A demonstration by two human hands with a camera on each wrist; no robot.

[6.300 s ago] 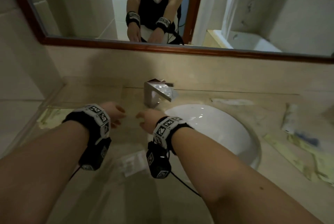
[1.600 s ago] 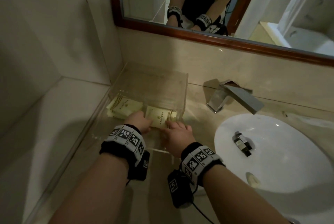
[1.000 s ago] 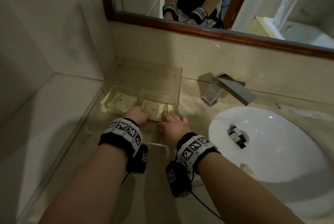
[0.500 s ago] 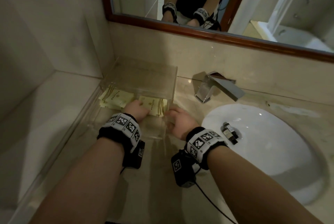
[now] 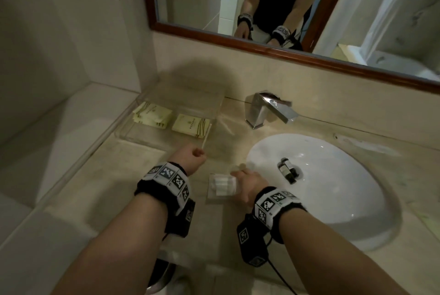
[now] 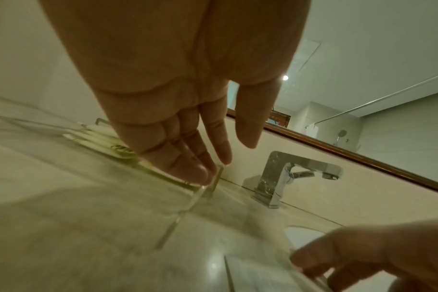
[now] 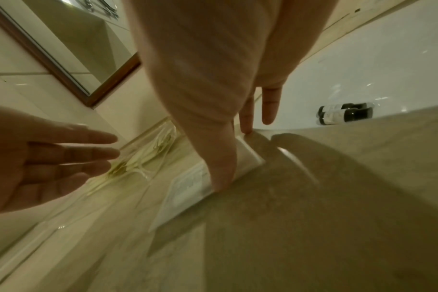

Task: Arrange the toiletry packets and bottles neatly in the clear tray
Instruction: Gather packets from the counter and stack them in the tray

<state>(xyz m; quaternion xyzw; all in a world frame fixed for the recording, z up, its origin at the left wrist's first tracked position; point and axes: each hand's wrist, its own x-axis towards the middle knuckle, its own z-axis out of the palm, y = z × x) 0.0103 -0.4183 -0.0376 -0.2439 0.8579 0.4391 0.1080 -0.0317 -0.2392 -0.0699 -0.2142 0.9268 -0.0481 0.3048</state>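
The clear tray (image 5: 142, 138) stands at the back left of the counter, against the wall. Two low stacks of yellow packets (image 5: 152, 116) (image 5: 190, 125) lie side by side in it. My left hand (image 5: 191, 155) hovers just in front of the tray's near right corner, and in the left wrist view this hand (image 6: 228, 160) hangs with straight fingers and holds nothing. My right hand (image 5: 242, 176) pinches a white packet (image 5: 222, 186) lying on the counter by the sink rim. The thumb crosses this packet (image 7: 188, 189) and a fingertip (image 7: 245, 130) touches its far edge. Two small dark bottles (image 5: 288, 172) lie in the basin.
The white sink (image 5: 333, 194) fills the right of the counter, with a chrome tap (image 5: 266, 109) behind it. A wood-framed mirror (image 5: 262, 47) hangs on the back wall. Tiled walls close off the left side.
Both hands have come back out of the tray, where they were touching the yellow packets. The right hand has dropped towards me onto the white packet, and the left hand hangs free.
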